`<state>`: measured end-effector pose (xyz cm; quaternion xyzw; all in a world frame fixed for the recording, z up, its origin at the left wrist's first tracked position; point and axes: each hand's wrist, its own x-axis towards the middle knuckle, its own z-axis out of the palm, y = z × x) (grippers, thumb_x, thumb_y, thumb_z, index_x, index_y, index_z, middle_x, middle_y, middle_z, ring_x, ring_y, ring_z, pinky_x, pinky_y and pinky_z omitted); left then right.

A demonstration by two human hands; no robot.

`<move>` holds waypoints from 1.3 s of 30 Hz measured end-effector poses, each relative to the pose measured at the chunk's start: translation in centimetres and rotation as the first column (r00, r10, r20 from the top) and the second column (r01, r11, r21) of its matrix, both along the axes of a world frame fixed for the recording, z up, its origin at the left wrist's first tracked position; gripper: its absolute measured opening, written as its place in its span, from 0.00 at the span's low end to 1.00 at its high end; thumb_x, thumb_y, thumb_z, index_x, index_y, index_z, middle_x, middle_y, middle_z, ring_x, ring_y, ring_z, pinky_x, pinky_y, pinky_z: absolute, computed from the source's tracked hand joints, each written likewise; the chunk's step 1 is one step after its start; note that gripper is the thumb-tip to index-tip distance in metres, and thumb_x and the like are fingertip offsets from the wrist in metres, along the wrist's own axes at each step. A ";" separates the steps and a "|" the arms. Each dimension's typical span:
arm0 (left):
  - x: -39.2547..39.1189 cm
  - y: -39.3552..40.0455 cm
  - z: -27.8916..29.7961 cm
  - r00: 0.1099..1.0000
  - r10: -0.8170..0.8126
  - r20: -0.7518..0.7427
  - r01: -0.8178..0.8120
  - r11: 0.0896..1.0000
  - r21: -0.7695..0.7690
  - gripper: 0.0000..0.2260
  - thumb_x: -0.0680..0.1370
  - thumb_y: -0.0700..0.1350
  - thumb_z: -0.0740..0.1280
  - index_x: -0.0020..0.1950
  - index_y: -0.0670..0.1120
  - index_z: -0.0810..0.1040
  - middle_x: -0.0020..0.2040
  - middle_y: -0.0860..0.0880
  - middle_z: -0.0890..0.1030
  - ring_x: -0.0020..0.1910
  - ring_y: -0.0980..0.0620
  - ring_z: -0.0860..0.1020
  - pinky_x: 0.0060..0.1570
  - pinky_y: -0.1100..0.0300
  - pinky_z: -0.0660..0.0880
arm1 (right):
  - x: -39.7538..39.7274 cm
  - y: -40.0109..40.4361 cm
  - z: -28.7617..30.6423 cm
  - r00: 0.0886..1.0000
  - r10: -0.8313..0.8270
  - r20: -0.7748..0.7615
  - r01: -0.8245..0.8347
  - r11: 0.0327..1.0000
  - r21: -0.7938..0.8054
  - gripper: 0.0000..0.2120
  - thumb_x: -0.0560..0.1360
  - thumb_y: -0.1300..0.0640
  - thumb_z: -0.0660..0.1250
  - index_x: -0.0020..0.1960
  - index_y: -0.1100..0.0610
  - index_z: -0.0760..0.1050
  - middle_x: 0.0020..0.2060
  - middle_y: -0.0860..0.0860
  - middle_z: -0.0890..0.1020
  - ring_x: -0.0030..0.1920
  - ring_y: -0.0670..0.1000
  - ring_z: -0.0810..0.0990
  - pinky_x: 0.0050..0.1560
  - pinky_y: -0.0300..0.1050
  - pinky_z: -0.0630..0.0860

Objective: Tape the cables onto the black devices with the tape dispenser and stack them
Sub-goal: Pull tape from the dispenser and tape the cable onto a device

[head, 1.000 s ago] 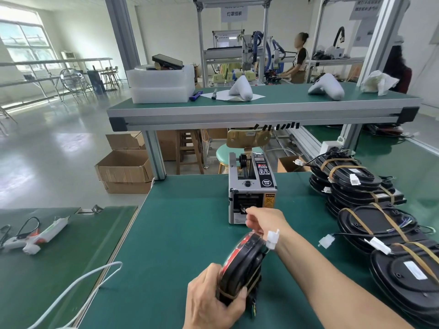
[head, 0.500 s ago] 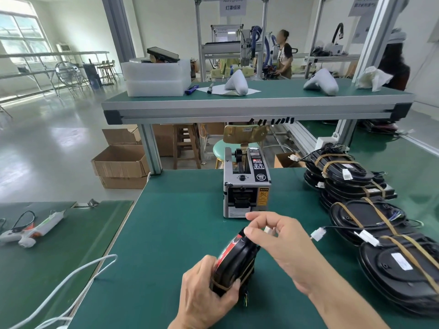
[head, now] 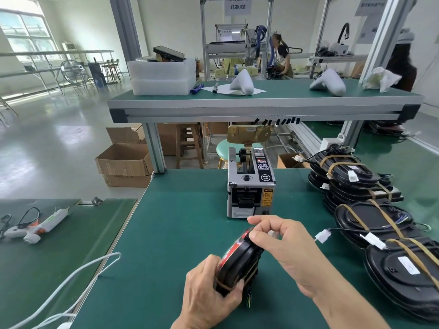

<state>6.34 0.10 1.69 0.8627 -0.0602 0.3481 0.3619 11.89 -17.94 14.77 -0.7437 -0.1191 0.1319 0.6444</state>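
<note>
Right hand (head: pixel 282 245) lowered, fingers (head: pixel 257 236) atop device (head: pixel 237 262)

Black device (head: pixel 240 262) with a red face and tan tape bands; grey tape dispenser (head: pixel 250 186) with a yellow label; green table (head: pixel 180 233)

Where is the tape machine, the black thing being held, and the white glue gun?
tape dispenser (head: pixel 251 186), head view, on its grey front top.
black device (head: pixel 240 262), head view, on its black edge between the hands.
glue gun (head: pixel 45 223), head view, on its white body.
</note>
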 end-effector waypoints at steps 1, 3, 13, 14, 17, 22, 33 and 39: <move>0.0 0.0 0.0 1.000 0.000 -0.002 0.000 1.000 -0.001 0.16 0.67 0.53 0.74 0.38 0.42 0.75 0.31 0.52 0.75 0.27 0.50 0.72 0.25 0.56 0.72 | 0.0 0.0 -0.1 1.000 -0.004 0.004 0.004 1.000 -0.001 0.07 0.74 0.59 0.75 0.37 0.54 0.84 0.53 0.34 0.84 0.54 0.31 0.78 0.54 0.33 0.65; 0.0 0.0 0.0 1.000 -0.001 -0.002 0.001 1.000 -0.001 0.16 0.67 0.53 0.73 0.38 0.41 0.75 0.31 0.52 0.74 0.26 0.49 0.72 0.25 0.56 0.72 | 0.0 0.1 -0.2 1.000 -0.014 0.010 0.014 1.000 -0.004 0.07 0.74 0.59 0.75 0.37 0.54 0.84 0.53 0.34 0.84 0.54 0.31 0.79 0.54 0.34 0.66; 0.1 0.0 -0.2 1.000 -0.010 0.001 0.010 1.000 0.002 0.16 0.67 0.53 0.74 0.38 0.42 0.75 0.32 0.53 0.74 0.26 0.49 0.72 0.25 0.56 0.73 | 0.0 -0.2 -0.4 0.999 -0.034 0.024 0.035 0.999 -0.034 0.07 0.74 0.60 0.74 0.37 0.55 0.84 0.52 0.35 0.85 0.54 0.32 0.79 0.53 0.35 0.68; 0.1 0.0 -0.2 1.000 -0.013 0.003 0.013 1.000 0.000 0.16 0.67 0.53 0.74 0.38 0.42 0.75 0.32 0.53 0.74 0.26 0.50 0.72 0.25 0.56 0.73 | 0.0 -0.2 -0.4 0.999 -0.037 0.031 0.038 0.998 -0.040 0.07 0.74 0.60 0.74 0.37 0.54 0.84 0.52 0.35 0.85 0.54 0.33 0.79 0.53 0.35 0.69; 0.1 0.0 -0.2 1.000 -0.014 0.004 0.014 1.000 0.000 0.15 0.67 0.53 0.74 0.38 0.42 0.75 0.32 0.53 0.74 0.27 0.50 0.72 0.26 0.56 0.73 | -0.1 -0.1 -0.5 0.997 -0.040 0.058 0.044 0.997 -0.065 0.08 0.74 0.58 0.75 0.37 0.52 0.84 0.52 0.35 0.84 0.54 0.34 0.80 0.54 0.37 0.71; 0.1 0.0 -0.1 1.000 -0.015 0.018 0.015 1.000 0.001 0.15 0.67 0.52 0.74 0.38 0.43 0.74 0.32 0.54 0.73 0.26 0.52 0.71 0.25 0.57 0.71 | -0.2 -0.1 -0.6 0.988 -0.041 0.151 0.065 0.986 -0.155 0.05 0.74 0.55 0.75 0.38 0.50 0.84 0.53 0.32 0.82 0.55 0.38 0.81 0.57 0.41 0.72; 0.2 0.0 -0.2 0.999 -0.025 0.040 0.024 1.000 0.013 0.15 0.67 0.52 0.74 0.38 0.42 0.74 0.32 0.53 0.72 0.26 0.51 0.70 0.25 0.56 0.71 | -0.3 -0.4 -0.5 0.956 -0.039 0.292 0.128 0.947 -0.293 0.03 0.73 0.51 0.73 0.40 0.47 0.82 0.53 0.30 0.81 0.55 0.35 0.78 0.55 0.38 0.71; 0.2 0.1 -0.4 0.998 -0.039 0.049 0.039 0.999 -0.002 0.15 0.68 0.51 0.75 0.38 0.42 0.74 0.32 0.53 0.72 0.27 0.51 0.71 0.25 0.56 0.71 | -0.2 -0.4 -0.5 0.935 -0.036 0.354 0.164 0.926 -0.340 0.04 0.72 0.53 0.72 0.38 0.47 0.81 0.51 0.29 0.81 0.54 0.33 0.77 0.49 0.30 0.68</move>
